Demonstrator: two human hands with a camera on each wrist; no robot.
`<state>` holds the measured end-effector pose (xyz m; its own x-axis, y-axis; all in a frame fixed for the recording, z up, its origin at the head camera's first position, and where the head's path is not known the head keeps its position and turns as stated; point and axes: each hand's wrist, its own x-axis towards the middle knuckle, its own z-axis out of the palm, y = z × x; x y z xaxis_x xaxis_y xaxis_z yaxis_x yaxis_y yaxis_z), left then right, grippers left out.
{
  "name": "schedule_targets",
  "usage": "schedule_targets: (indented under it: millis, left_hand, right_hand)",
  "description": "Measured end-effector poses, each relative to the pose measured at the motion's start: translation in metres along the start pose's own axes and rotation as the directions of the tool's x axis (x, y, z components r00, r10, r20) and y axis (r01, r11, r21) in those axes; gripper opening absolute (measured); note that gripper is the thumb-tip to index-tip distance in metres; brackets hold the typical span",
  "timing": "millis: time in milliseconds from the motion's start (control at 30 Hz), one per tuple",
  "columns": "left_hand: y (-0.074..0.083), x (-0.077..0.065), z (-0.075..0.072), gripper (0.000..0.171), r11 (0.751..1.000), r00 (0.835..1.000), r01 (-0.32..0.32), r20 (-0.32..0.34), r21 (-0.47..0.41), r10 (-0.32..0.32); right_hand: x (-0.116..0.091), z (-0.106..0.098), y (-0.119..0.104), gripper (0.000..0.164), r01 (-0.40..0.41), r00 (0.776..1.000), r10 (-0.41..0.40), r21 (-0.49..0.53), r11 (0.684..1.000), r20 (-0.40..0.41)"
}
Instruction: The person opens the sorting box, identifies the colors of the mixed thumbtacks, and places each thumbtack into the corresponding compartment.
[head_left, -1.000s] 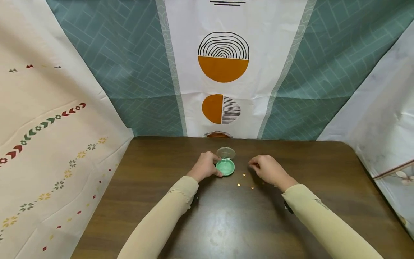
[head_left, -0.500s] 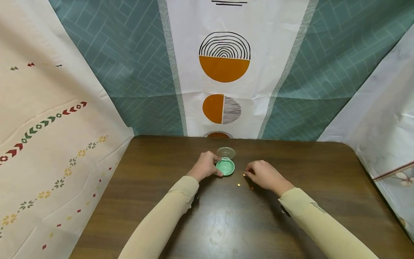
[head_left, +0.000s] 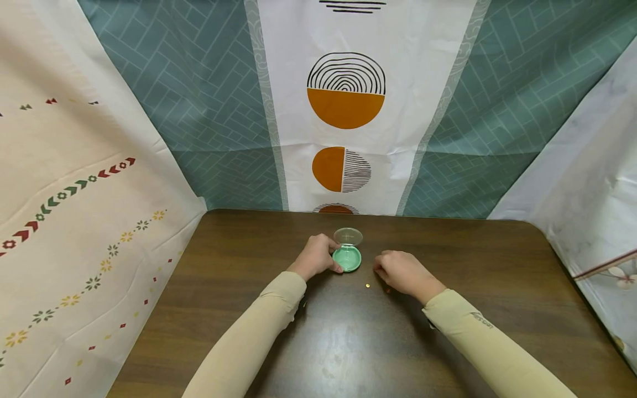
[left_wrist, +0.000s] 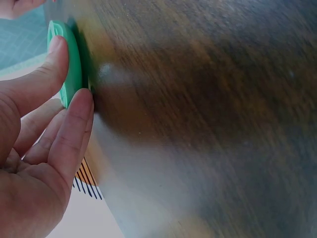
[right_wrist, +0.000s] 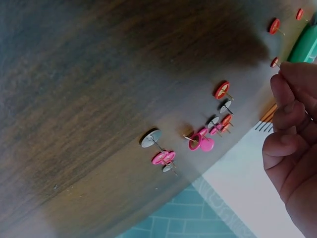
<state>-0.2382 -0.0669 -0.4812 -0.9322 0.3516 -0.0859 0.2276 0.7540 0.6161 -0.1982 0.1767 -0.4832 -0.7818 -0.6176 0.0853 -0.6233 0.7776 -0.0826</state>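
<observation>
My left hand (head_left: 316, 255) holds a small round green case (head_left: 347, 258) on the table, its clear lid (head_left: 348, 236) standing open behind it. In the left wrist view my thumb (left_wrist: 55, 64) presses on the case's edge while the fingers lie along its side. To the right of the case, my right hand (head_left: 404, 271) is low over the table. In the right wrist view its thumb and finger meet at the upright pin of a red thumbtack (right_wrist: 275, 62), pinching it. Other red thumbtacks (right_wrist: 274, 26) lie near the green case.
Several loose thumbtacks lie pins up beside my right hand: pink ones (right_wrist: 194, 142), silver ones (right_wrist: 151, 138) and a red one (right_wrist: 222, 89). Another tack (head_left: 367, 286) sits in front of the case. A patterned cloth (head_left: 343, 177) hangs behind the brown table (head_left: 249, 237).
My right hand has moved left and slightly nearer to me, onto a tack that showed beside the case earlier and is now hidden by the fingers. The left hand and case have stayed put.
</observation>
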Motion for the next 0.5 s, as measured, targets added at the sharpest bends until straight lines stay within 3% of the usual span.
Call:
schedule_targets:
  millis: [233, 500]
  left_hand:
    - [-0.0008, 0.0001, 0.0007, 0.065, 1.000, 1.000, 0.002, 0.016, 0.007, -0.003]
    - [-0.0006, -0.0005, -0.0014, 0.064, 1.000, 1.000, -0.006, 0.009, 0.005, 0.006]
  right_hand:
    - [-0.0016, 0.0023, -0.0018, 0.013, -0.014, 1.000, 0.014, -0.017, 1.000, -0.014]
    - [0.0016, 0.0019, -0.0040, 0.018, -0.114, 0.990, 0.114, -0.003, 0.993, 0.084]
